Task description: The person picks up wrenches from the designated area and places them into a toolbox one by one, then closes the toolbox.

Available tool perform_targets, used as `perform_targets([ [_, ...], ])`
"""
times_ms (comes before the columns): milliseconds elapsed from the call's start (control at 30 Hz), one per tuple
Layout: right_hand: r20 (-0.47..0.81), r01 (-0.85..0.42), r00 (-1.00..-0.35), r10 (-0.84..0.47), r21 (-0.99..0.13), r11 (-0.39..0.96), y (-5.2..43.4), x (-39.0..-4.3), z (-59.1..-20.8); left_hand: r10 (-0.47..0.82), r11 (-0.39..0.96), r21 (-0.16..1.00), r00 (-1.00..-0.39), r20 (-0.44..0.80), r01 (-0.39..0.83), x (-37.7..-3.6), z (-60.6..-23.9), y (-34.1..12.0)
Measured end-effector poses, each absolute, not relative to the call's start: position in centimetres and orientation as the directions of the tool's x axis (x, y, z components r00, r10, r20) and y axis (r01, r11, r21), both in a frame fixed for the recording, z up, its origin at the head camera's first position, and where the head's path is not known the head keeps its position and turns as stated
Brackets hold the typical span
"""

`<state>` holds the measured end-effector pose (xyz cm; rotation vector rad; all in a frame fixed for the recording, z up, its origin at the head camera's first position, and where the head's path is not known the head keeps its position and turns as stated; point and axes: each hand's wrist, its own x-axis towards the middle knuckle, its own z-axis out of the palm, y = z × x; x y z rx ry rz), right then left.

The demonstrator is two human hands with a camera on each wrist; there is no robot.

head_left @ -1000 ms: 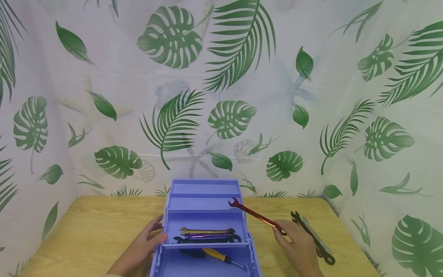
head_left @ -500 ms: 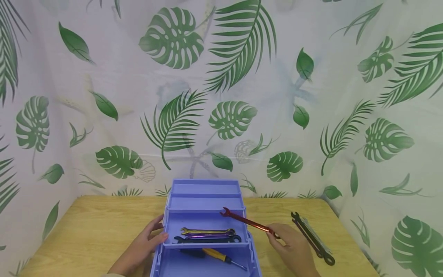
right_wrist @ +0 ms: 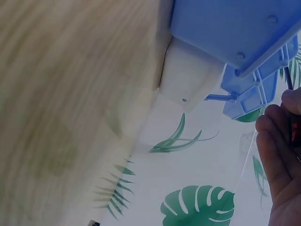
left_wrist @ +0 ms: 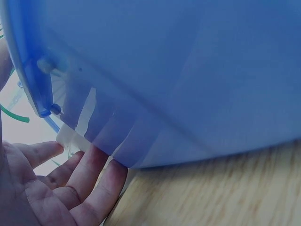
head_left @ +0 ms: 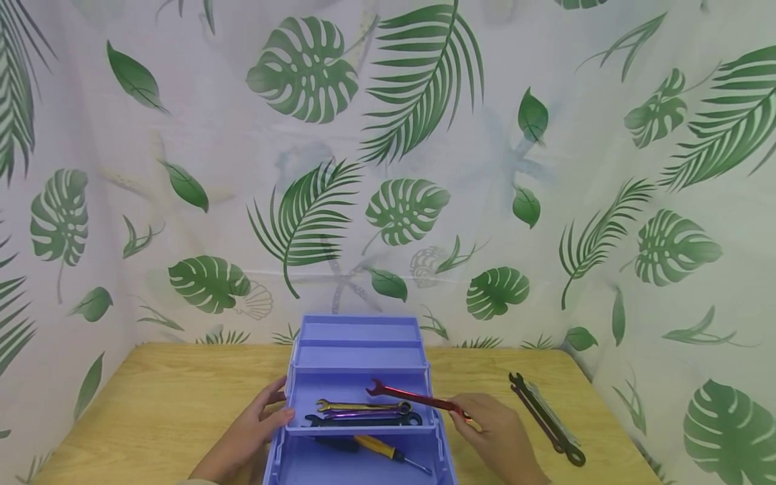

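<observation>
**Red wrench held by one end over the toolbox tray**

The right hand [head_left: 494, 431] pinched the red wrench [head_left: 412, 397] at its near end, its open jaw hanging above the toolbox [head_left: 358, 357] tray. Stiff, slick metal, probably light; mid-shaft would balance better. The left hand [head_left: 254, 424] lay flat against the toolbox's left wall.

A pale leaf-printed curtain [head_left: 388, 168] hangs behind the wooden table [head_left: 151, 397].
</observation>
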<state>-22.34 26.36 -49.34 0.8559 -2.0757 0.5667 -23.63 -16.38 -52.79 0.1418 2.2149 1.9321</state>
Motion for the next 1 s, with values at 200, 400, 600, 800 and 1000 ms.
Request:
perform_targets([
  [200, 0.770, -0.736, -0.456, -0.446, -0.045, 0.675, 25.1, -22.4, -48.5, 0.223, 0.124, 0.991, -0.972, -0.073, -0.046, -23.7, -52.8, -16.5],
  [400, 0.742, -0.737, -0.458, -0.489, -0.009, 0.676, 23.9, -22.7, -47.9, 0.221, 0.122, 0.992, -0.974, -0.048, -0.021, -23.6, -53.1, -16.4],
  [600, 0.734, -0.776, -0.416, -0.537, 0.022, 0.630, 22.5, -23.4, -47.1, 0.203, 0.134, 0.991, -0.978, -0.047, -0.020, -23.6, -53.1, -16.3],
  [800, 0.650, -0.750, -0.527, -0.548, -0.052, 0.659, 20.9, -23.4, -46.3, 0.189, 0.144, 0.989, -0.981, -0.047, -0.020, -23.7, -53.0, -16.3],
  [1000, 0.483, -0.685, -0.680, -0.552, -0.152, 0.712, 19.5, -23.4, -45.4, 0.179, 0.158, 0.987, -0.982, -0.059, -0.030, -23.7, -52.9, -16.2],
])
